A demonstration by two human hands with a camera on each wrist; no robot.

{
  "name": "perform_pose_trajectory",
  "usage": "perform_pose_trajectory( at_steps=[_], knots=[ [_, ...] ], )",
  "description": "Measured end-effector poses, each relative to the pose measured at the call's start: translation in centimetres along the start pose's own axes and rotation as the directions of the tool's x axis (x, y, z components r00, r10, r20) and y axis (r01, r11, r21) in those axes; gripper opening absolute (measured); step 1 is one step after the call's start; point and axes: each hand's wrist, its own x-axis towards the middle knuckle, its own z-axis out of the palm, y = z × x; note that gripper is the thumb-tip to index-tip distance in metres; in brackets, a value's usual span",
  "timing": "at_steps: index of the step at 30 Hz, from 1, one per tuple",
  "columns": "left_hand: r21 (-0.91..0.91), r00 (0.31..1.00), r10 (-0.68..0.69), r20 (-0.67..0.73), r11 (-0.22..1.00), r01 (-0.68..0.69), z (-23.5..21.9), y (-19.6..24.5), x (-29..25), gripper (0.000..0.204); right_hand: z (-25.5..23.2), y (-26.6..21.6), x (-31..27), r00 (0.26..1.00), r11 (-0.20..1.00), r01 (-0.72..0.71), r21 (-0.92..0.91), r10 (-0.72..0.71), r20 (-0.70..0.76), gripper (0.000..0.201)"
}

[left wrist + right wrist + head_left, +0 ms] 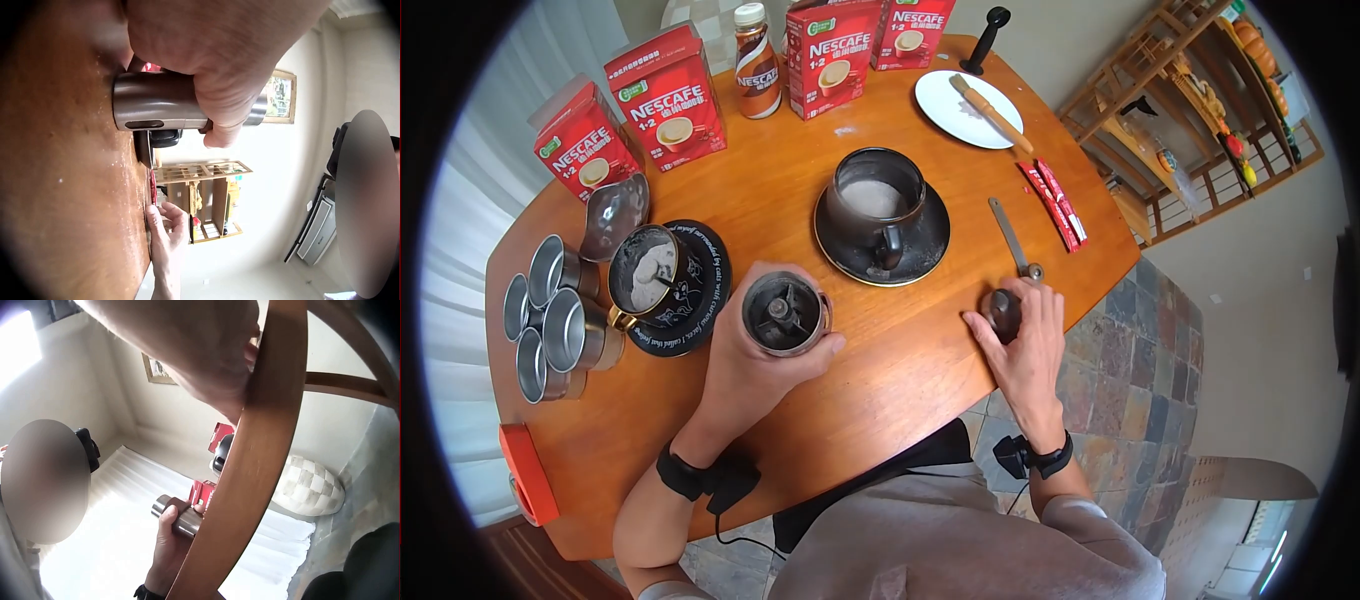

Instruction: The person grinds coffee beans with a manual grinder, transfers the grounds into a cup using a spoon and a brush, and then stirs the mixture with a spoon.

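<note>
A metal cylindrical grinder (783, 313) stands upright on the table, its open top showing a central shaft; my left hand (765, 345) is wrapped around it. In the left wrist view, the grinder (159, 100) has its base at the tabletop, with the left hand (219, 56) gripping its upper part. My right hand (1028, 335) holds a dark round knob or lid (1001, 314) at the table's right edge. Just beyond it lies a metal crank handle (1012, 238). A dark cup (878, 200) with pale powder inside stands on a black saucer (930, 252).
On the left are several metal tins (572, 330), a glass bowl (615, 215) and a powder-filled cup (647, 270) on a black mat (705, 300). Red boxes (670, 100) and a bottle (757, 70) line the back. A white plate (945, 100) holds a brush; red sachets (1055, 205) lie right.
</note>
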Motion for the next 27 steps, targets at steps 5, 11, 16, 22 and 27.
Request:
perform_pose_trajectory(
  at_steps=[5,11,16,22,27],
  knots=[
    [0.035,1.0,0.006,-0.001,0.999,-0.006,0.0,0.1,0.0,0.04,1.4,-0.9,1.5,0.994,0.987,0.109,0.116,-0.108,-0.016,0.057],
    [-0.019,1.0,0.028,-0.001,0.999,-0.028,0.1,0.0,0.1,0.041,1.5,-1.0,1.9,0.999,0.999,0.023,0.047,-0.025,0.029,0.055],
    [-0.024,1.0,0.021,-0.002,0.999,-0.021,0.2,0.1,0.0,0.041,1.4,-1.1,1.7,1.0,0.997,-0.019,0.073,0.019,0.005,0.053],
    [0.047,1.0,0.022,0.015,0.999,-0.023,-0.1,-0.2,0.0,0.043,1.2,-0.6,1.5,0.99,0.99,0.088,0.112,-0.074,-0.124,0.036],
    [0.03,1.0,-0.013,0.022,0.999,0.012,-0.3,-0.4,0.0,0.044,0.1,-2.7,1.0,0.976,0.906,0.215,0.364,-0.182,-0.121,0.008]
  ],
)
